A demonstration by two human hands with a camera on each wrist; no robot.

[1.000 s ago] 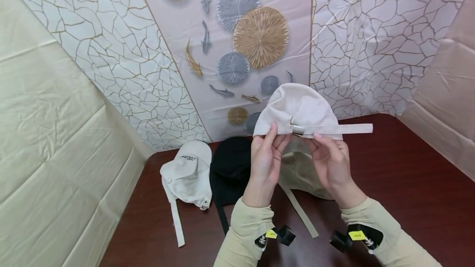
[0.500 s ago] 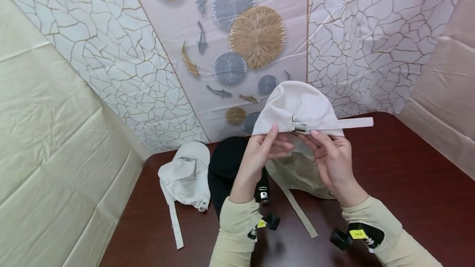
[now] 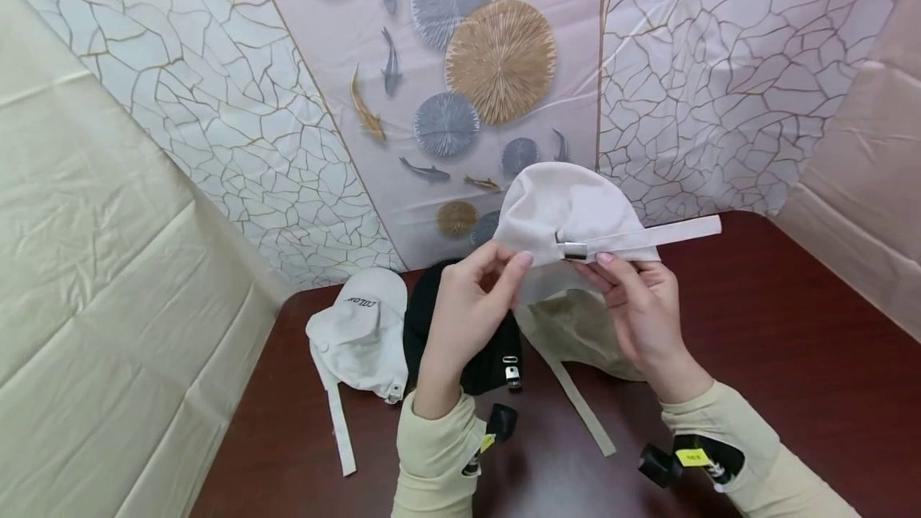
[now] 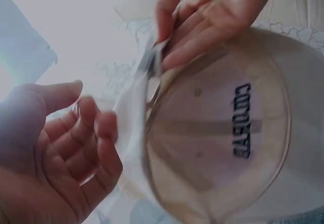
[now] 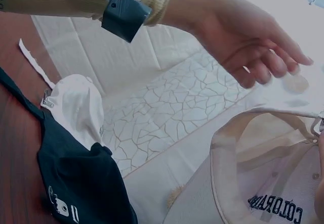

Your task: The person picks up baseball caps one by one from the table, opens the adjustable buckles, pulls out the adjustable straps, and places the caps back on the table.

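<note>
A pale off-white baseball cap (image 3: 576, 202) is held up above the table, its back toward the head camera. A metal buckle (image 3: 575, 251) sits at its rear edge, and the loose end of its strap (image 3: 679, 232) sticks out to the right. My right hand (image 3: 647, 314) pinches the cap's back edge just right of the buckle. My left hand (image 4: 66, 158) is off the cap, its fingers loosely curled close beside the fabric, with a gap showing in both wrist views. Inside the crown, dark reversed lettering (image 5: 276, 206) shows.
Behind and below the hands, a white cap (image 3: 363, 350), a black cap (image 3: 489, 370) and an olive-beige cap (image 3: 586, 334) lie in a row on the dark red table (image 3: 755, 326). Straps trail toward the front from the white and olive-beige ones. Patterned fabric (image 3: 683, 86) hangs behind.
My left hand has let go of the cap's back edge and moved left and away, uncovering the black cap's buckle. The right hand keeps its hold; the strap end has tilted upward.
</note>
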